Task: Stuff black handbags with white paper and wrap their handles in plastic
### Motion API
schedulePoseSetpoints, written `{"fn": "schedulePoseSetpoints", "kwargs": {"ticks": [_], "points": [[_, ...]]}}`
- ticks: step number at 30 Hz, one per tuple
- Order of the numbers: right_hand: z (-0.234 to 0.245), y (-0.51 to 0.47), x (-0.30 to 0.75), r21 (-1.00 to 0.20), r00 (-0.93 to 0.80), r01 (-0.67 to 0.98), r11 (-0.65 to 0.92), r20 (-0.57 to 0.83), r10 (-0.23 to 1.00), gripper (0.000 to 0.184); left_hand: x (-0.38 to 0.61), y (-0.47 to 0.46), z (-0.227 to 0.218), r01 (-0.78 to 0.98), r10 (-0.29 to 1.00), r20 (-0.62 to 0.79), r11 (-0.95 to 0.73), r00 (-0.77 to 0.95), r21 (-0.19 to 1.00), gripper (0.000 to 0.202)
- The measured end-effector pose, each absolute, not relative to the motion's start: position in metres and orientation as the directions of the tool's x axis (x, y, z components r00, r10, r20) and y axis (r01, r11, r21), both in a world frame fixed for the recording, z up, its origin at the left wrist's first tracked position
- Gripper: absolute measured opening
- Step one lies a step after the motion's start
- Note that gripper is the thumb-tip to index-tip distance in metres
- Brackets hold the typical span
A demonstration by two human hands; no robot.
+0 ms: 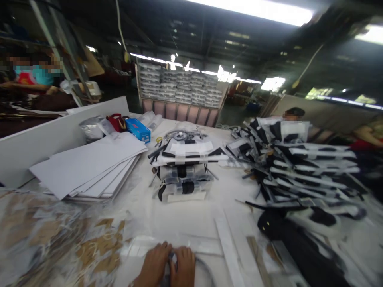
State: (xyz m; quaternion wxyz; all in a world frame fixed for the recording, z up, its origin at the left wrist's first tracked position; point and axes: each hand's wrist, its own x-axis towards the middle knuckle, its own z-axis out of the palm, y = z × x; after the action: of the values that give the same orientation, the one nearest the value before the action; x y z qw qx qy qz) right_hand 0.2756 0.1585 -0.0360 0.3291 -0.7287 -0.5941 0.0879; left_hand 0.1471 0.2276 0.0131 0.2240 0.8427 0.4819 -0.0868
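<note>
Grey band (173, 261), blurred, pale-patched — left hand (156, 263), right hand (183, 265) both gripping it.

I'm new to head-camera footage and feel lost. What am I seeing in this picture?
There is no machine here, just a person's bare left hand and right hand. The camera sits on that person's head, looking forward and down. Low in the view, the hands close together on a grey-and-dark item, too blurred to name exactly. On the white table ahead is a stack of black-and-white bundles in clear plastic. Left of it lie white sheets, with a blue box behind; a bigger heap fills the right.
</note>
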Motion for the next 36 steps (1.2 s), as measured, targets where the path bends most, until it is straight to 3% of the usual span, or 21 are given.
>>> {"fn": "schedulePoseSetpoints", "kwargs": {"ticks": [9, 14, 16, 18, 21, 24, 27, 31, 36], "points": [[0.011, 0.16, 0.279, -0.581, 0.281, 0.786, -0.213, 0.028, 0.959, 0.022, 0.16, 0.227, 0.062, 0.829, 0.736, -0.383, -0.521, 0.558, 0.206, 0.026], [0.037, 0.135, 0.331, -0.628, 0.29, 0.77, -0.115, 0.184, 0.939, 0.019, 0.157, 0.226, 0.056, 0.826, 0.746, -0.357, -0.523, 0.562, 0.209, 0.021], [0.043, 0.112, 0.374, -0.6, 0.385, 0.779, -0.183, 0.226, 0.895, 0.021, 0.158, 0.226, 0.055, 0.829, 0.747, -0.362, -0.518, 0.558, 0.21, 0.019], [0.046, 0.086, 0.422, -0.58, 0.552, 0.734, -0.353, 0.207, 0.807, 0.031, 0.159, 0.227, 0.054, 0.835, 0.745, -0.379, -0.511, 0.549, 0.206, 0.02], [0.047, 0.053, 0.484, -0.474, 0.739, 0.616, -0.63, 0.071, 0.67, 0.037, 0.16, 0.229, 0.054, 0.837, 0.744, -0.389, -0.512, 0.544, 0.191, 0.02], [0.048, 0.042, 0.523, -0.263, 0.782, 0.582, -0.769, -0.078, 0.619, 0.028, 0.16, 0.23, 0.054, 0.835, 0.741, -0.394, -0.525, 0.544, 0.165, 0.018], [0.048, 0.054, 0.544, -0.101, 0.762, 0.621, -0.778, -0.156, 0.629, 0.021, 0.161, 0.23, 0.054, 0.835, 0.743, -0.395, -0.531, 0.541, 0.143, 0.018], [0.045, 0.08, 0.559, -0.02, 0.721, 0.665, -0.746, -0.244, 0.649, 0.034, 0.161, 0.229, 0.056, 0.839, 0.75, -0.388, -0.526, 0.536, 0.14, 0.017], [0.043, 0.097, 0.573, 0.061, 0.721, 0.658, -0.751, -0.339, 0.605, 0.026, 0.161, 0.229, 0.058, 0.848, 0.754, -0.396, -0.506, 0.525, 0.159, 0.018]]}}
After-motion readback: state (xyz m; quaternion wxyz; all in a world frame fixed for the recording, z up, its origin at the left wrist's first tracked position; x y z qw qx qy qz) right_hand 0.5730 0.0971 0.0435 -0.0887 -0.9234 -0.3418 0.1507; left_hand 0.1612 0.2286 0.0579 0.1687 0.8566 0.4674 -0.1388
